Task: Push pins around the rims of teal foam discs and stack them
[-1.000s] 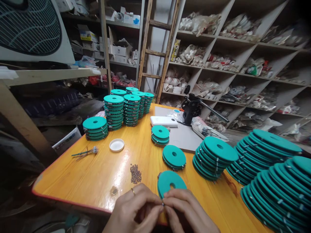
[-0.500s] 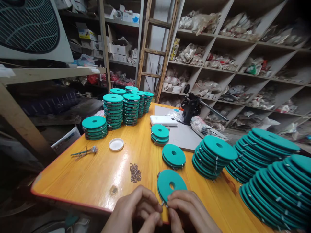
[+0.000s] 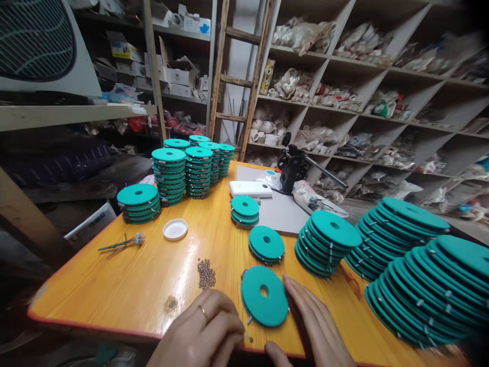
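Note:
A teal foam disc [image 3: 265, 295] with a hole in its middle lies at the near part of the table, with a small pin at its lower left edge. My right hand [image 3: 321, 326] is open along the disc's right side, fingers stretched and thumb apart; I cannot tell whether it touches the rim. Left of the disc, my left hand [image 3: 204, 329] is closed, fingertips bunched together; what they hold, if anything, is hidden. A tiny dark bead [image 3: 251, 340] shows just by those fingertips. Beyond the left hand lies a pile of small brown beads [image 3: 206, 273].
Stacks of teal discs stand at right [image 3: 431, 290], with a shorter stack [image 3: 326, 244] nearer the middle and more at the back left [image 3: 168, 176]. A white lid [image 3: 175, 229], a bundle of wires [image 3: 122, 243], a white power bank [image 3: 251, 189] and a black clamp-like device [image 3: 292, 171] are also there.
My hands have moved apart: the right has let go of the disc's lower edge and opened at its right side, the left has drawn slightly left. The view has shifted a little.

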A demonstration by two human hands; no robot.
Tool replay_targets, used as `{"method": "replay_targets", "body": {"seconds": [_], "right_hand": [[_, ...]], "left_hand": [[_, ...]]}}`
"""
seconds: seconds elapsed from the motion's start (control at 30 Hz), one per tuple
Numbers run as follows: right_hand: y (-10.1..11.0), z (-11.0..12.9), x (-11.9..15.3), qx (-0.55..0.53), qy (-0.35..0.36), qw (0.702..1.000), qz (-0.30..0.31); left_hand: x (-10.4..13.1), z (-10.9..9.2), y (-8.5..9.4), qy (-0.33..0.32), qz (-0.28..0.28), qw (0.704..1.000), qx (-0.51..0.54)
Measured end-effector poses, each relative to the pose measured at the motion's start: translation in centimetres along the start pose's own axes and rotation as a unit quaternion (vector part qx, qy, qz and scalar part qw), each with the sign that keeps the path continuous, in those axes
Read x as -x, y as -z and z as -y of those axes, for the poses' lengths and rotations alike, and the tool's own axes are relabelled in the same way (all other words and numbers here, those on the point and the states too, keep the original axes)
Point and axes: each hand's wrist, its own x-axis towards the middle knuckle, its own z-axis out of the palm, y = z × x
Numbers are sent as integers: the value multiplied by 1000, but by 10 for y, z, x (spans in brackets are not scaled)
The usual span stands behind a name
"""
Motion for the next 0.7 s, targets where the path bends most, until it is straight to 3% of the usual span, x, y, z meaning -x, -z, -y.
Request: {"method": "replay_targets", "body": {"seconds": [0.13, 0.27, 0.37, 0.5, 0.7], "right_hand": [[-2, -4, 2, -18, -24, 999, 29], [-5, 7, 0, -92, -94, 991, 10], [-4, 15, -3, -135, -144, 980, -28], [2, 21, -15, -187, -80, 977, -70], [7, 24, -32, -202, -21, 978, -34]], "left_hand": [[-10, 1, -8, -40, 35, 999, -4], [-16, 3, -14, -68, 26, 997, -17], [-18, 1, -10, -48, 41, 998, 3], [-21, -5, 2, 0, 64, 995, 70], [-28, -5, 17, 34, 53, 991, 115]]}}
